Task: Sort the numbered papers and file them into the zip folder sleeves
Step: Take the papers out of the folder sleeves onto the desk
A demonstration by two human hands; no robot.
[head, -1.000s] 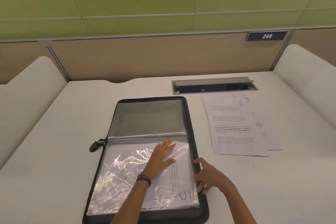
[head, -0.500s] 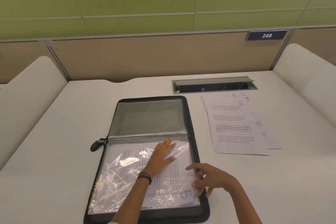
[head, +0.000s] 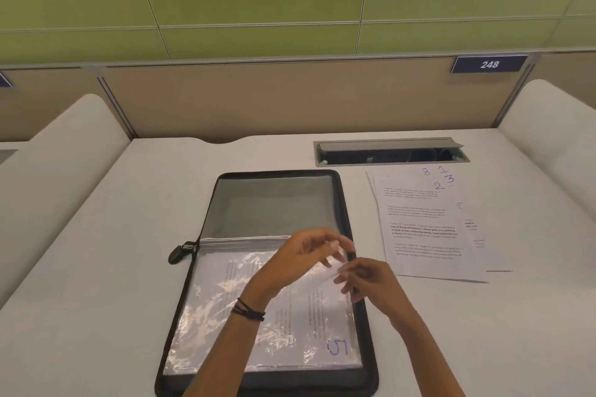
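Both hands hover over the filed sheet; the unsorted stack waits to the right.

On the tabletop (head: 96,267), the zip pull (head: 180,253) lies at the left edge of the open zip folder (head: 274,206), whose long axis runs away from the person. In its near half, a clear sleeve (head: 225,316) covers the sheet marked 5 (head: 322,332), which is turned sideways: its text lines run near to far, its number sits at the near right corner, and its long axis appears to lie left to right. The left hand (head: 306,255) and right hand (head: 371,280) hang just above the sleeve's right edge, fingers loosely bent toward each other. Blur hides whether either grip pinches the plastic. The loose papers (head: 429,226) lie to the right, nearer the right hand, tops pointing away from the person. That hand is probably the one to reach for them.
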